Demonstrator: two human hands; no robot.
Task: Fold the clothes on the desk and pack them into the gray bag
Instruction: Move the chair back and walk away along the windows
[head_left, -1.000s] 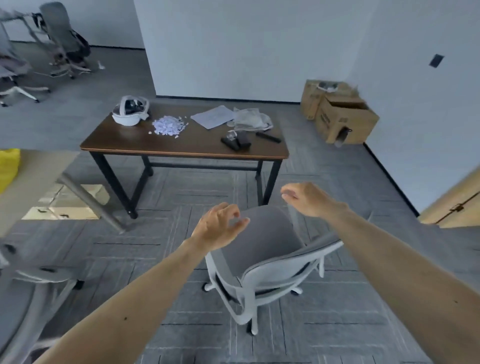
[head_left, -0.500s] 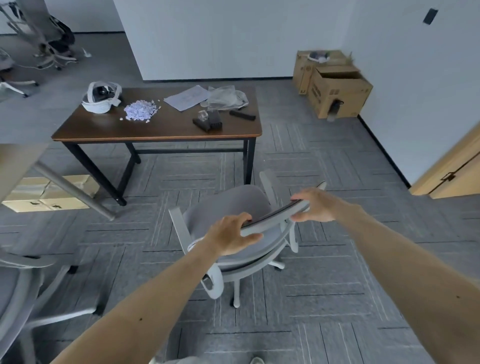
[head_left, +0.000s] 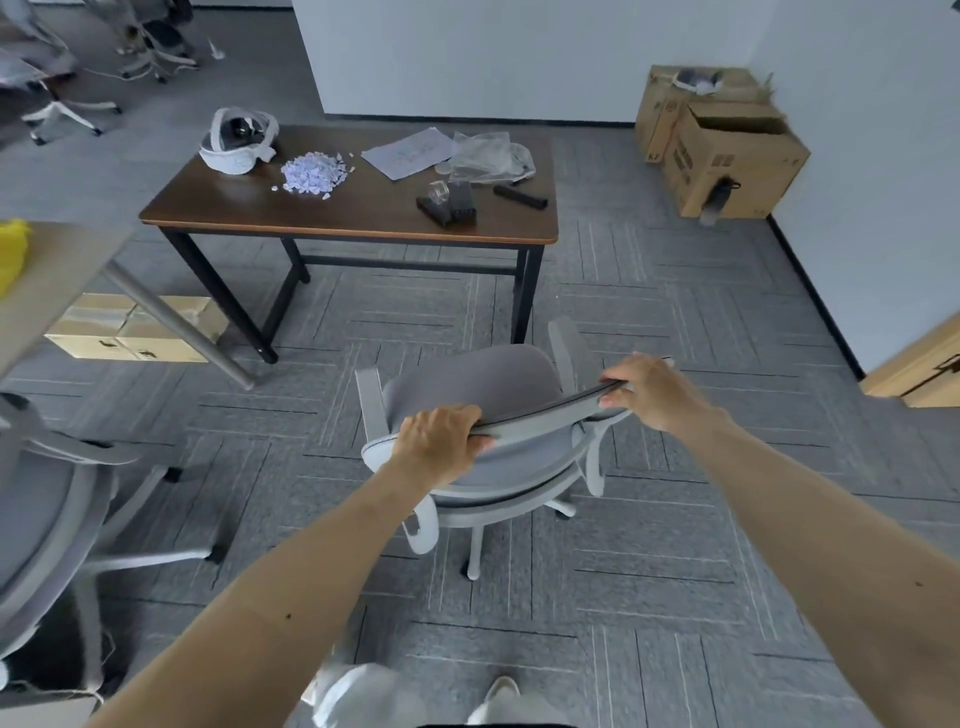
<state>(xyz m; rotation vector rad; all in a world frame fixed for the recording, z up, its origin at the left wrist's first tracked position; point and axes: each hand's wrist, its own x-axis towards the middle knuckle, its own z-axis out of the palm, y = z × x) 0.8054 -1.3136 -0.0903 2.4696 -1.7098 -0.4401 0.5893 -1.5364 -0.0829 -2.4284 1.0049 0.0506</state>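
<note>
Gray chair (head_left: 478, 379) backrest gripped by both hands.

Soft, even daylight; wide-angle bending and blur toward edges.

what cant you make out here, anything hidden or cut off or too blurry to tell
All in the head view:
- Gray bag and clothes: none identifiable; only the yellow item shows at the left edge, cut off, on the light desk.
- Gray swivel chair's base: mostly hidden under its seat.
- Left hand and right hand: fingertips curl behind the backrest rim.
- Open cardboard box: contents hidden by its walls.
- Small dark items on the brown table: too small to identify.
</note>
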